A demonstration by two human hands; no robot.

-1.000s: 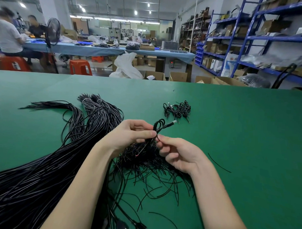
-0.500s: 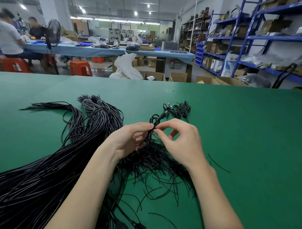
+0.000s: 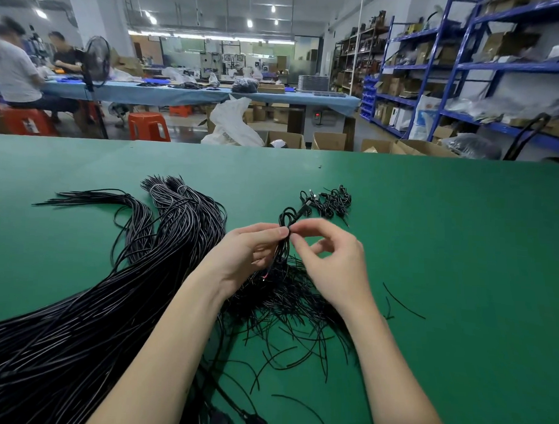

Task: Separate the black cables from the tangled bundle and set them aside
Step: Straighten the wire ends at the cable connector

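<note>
Since a second ago the right hand (image 3: 330, 261) has risen from low beside the bundle to meet the left hand (image 3: 248, 252) at centre frame, and the small looped black cable with a metal plug end (image 3: 289, 217) now stands higher, its tip nearing the far pile. Both hands pinch this cable: the left thumb and forefinger clamp it just below the loop, the right forefinger and thumb nip it from the other side, the remaining right fingers curled loosely. Directly beneath the hands lies the tangled bundle of thin black wire pieces (image 3: 287, 301), spread over the green felt-covered tabletop (image 3: 460, 250) at lower centre. Above and right of the hands, the small heap of coiled black cables already set aside (image 3: 331, 201) rests on the tabletop, apart from the tangle. By my judgement the task is early to midway: a handful of cables are sorted, one is in hand, and the bundle looks largely unpicked. At left, the thick sheaf of long black cords (image 3: 94, 300) sweeps from the lower left corner toward the upper middle; whether it belongs to the job I cannot tell. A loose black wire offcut (image 3: 401, 303) lies at right. As for containers, open brown cardboard boxes (image 3: 328, 140) stand on the floor beyond the tabletop edge, their contents not visible.
</note>
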